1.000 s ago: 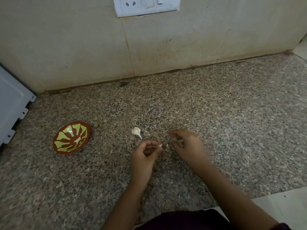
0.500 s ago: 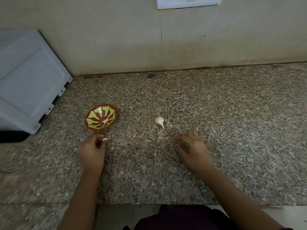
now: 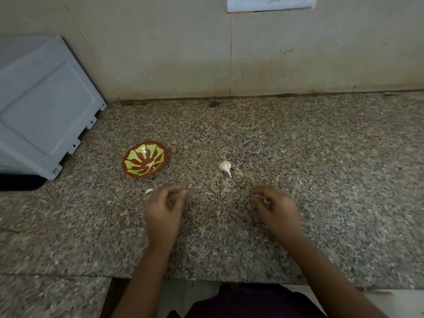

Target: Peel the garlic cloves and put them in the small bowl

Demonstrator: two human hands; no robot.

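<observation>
The small bowl [image 3: 145, 162], red-brown with a yellow-green pattern, stands on the granite counter [image 3: 321, 157] with a pale clove piece inside it. A peeled clove [image 3: 149, 191] lies on the counter just in front of the bowl. A piece of garlic bulb [image 3: 225, 166] with a thin stem rests in the middle. My left hand [image 3: 164, 210] hovers right of the loose clove, blurred, its fingers loosely curled around nothing. My right hand [image 3: 275, 207] is curled with a pale scrap of garlic peel [image 3: 266, 200] pinched inside its fingers.
A grey-white appliance [image 3: 43, 106] stands at the left against the tiled wall [image 3: 160, 53]. Small peel flakes [image 3: 238, 174] are scattered near the bulb. A switch plate [image 3: 270, 3] is on the wall above. The counter's front edge runs close to my body.
My left hand carried a clove towards the bowl, then let it go; the clove now lies on the counter in front of the bowl, and the hand has drawn back to the right.
</observation>
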